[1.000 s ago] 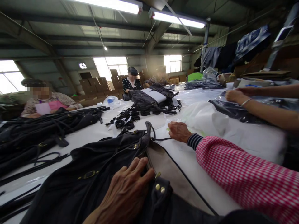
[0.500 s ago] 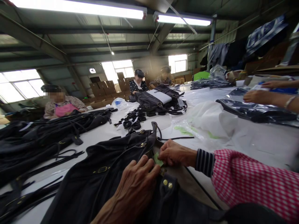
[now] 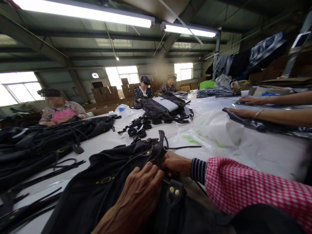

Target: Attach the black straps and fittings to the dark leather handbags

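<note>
A black leather bag (image 3: 102,175) with brass buckles lies on the white table (image 3: 263,152) right in front of me. My left hand (image 3: 138,195) presses on the bag's upper edge, fingers curled over it. My right hand (image 3: 174,164), in a red checked sleeve, is closed at the bag's opening beside the left hand; its fingertips are hidden in the fold. A black strap (image 3: 185,147) runs from the bag to the right.
Black bags and straps (image 3: 48,139) pile up at left. Coiled straps (image 3: 136,130) and another bag (image 3: 161,107) lie mid-table, crumpled plastic (image 3: 219,125) to the right. A co-worker's arms (image 3: 268,113) reach in from the right; three people sit at the far side.
My right hand came back from the table's middle to the bag's opening, carried a small green piece there, and is now tucked against the bag. The green piece no longer shows.
</note>
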Demonstrator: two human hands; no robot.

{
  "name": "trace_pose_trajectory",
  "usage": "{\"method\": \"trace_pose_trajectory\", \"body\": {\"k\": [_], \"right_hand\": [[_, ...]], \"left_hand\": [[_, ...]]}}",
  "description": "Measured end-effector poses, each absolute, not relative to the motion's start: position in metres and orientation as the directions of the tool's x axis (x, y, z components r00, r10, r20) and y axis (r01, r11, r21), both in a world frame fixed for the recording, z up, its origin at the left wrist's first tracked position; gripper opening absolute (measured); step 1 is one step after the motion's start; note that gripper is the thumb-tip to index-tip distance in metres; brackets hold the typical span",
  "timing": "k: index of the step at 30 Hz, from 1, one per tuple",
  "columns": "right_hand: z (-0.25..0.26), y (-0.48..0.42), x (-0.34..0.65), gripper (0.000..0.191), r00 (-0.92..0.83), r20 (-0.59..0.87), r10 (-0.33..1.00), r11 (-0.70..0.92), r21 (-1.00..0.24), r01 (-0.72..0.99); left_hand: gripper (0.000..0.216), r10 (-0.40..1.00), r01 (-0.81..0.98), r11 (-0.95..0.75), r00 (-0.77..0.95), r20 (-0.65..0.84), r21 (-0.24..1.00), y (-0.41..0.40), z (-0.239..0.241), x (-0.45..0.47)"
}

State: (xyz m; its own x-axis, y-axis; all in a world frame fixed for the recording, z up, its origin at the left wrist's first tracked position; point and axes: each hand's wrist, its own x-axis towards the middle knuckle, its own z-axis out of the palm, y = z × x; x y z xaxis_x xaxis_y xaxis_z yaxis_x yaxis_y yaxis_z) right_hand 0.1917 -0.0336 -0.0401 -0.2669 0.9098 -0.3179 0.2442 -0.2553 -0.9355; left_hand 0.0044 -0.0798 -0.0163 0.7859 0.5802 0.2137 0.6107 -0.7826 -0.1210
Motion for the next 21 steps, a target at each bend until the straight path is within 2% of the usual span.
{"method": "trace_pose_trajectory", "body": {"k": [2, 5, 8, 11, 15, 17, 21], "right_hand": [[-0.041, -0.031, 0.189, 0.013, -0.297, -0.295, 0.908, -0.222, -0.941, 0.256], [-0.043, -0.027, 0.178, 0.015, -0.253, -0.205, 0.945, -0.131, -0.95, 0.283], [-0.048, -0.023, 0.172, 0.013, -0.201, -0.076, 0.977, 0.004, -0.929, 0.371], [-0.051, -0.021, 0.173, 0.008, -0.16, 0.034, 0.987, 0.112, -0.851, 0.513], [-0.05, -0.022, 0.184, 0.011, -0.184, 0.092, 0.979, 0.19, -0.752, 0.632], [-0.05, -0.029, 0.192, 0.01, -0.233, 0.1, 0.967, 0.225, -0.76, 0.61], [-0.054, -0.067, 0.214, 0.02, -0.237, 0.086, 0.968, 0.177, -0.902, 0.394]], "left_hand": [[0.02, 0.558, 0.602, -0.788, 0.787, 0.263, -0.129, -0.08, -0.013, -0.001], [0.024, 0.567, 0.605, -0.793, 0.776, 0.276, -0.071, -0.083, 0.0, -0.004], [0.034, 0.587, 0.591, -0.806, 0.79, 0.178, 0.031, -0.087, 0.018, -0.002], [0.038, 0.568, 0.555, -0.82, 0.819, 0.077, 0.141, -0.089, 0.029, 0.003], [0.038, 0.528, 0.507, -0.827, 0.849, 0.026, 0.242, -0.092, 0.028, 0.007], [0.039, 0.516, 0.495, -0.823, 0.857, 0.001, 0.278, -0.093, 0.025, 0.007], [0.043, 0.491, 0.475, -0.82, 0.871, -0.035, 0.319, -0.091, 0.025, 0.007]]}}
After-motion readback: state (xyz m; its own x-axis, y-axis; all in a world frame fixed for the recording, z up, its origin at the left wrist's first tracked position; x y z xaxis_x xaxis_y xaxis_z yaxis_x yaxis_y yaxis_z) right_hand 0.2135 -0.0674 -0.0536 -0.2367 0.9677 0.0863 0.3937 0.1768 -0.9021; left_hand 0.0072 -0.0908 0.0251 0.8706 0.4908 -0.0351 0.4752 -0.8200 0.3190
